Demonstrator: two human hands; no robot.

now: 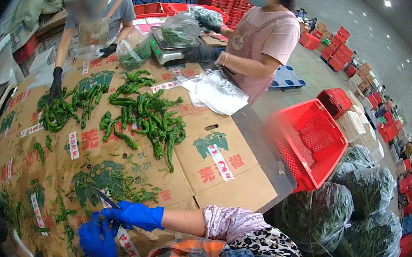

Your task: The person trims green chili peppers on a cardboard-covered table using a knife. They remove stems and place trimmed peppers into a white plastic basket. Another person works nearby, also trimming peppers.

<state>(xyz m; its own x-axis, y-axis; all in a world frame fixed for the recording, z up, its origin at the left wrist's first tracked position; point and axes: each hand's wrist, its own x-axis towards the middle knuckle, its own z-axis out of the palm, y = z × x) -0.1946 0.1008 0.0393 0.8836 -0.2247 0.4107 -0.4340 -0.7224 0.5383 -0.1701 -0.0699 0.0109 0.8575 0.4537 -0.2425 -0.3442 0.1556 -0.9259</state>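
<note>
My right hand (136, 216), in a blue glove, holds a dark bladed hand tool (106, 198), scissors or a knife; I cannot tell which. Its tip points up and left over small green scraps (116, 185). Just below, close to the tool, is my left hand (99, 242), also blue-gloved, its fingers curled and partly hidden; whether it holds anything does not show. Long green peppers (152, 121) lie in a loose pile on flattened printed cardboard (185, 168). Another heap of peppers (56, 112) lies at the left, under a co-worker's black-gloved hand (56, 87).
Across the table, a second co-worker (259, 46) stands beside a scale (165, 55) bearing a bagged green load. Clear plastic bags (216, 91) lie nearby. At the right are a red crate (305, 145) and large filled bags (319, 213). Loose peppers and scraps dot the cardboard.
</note>
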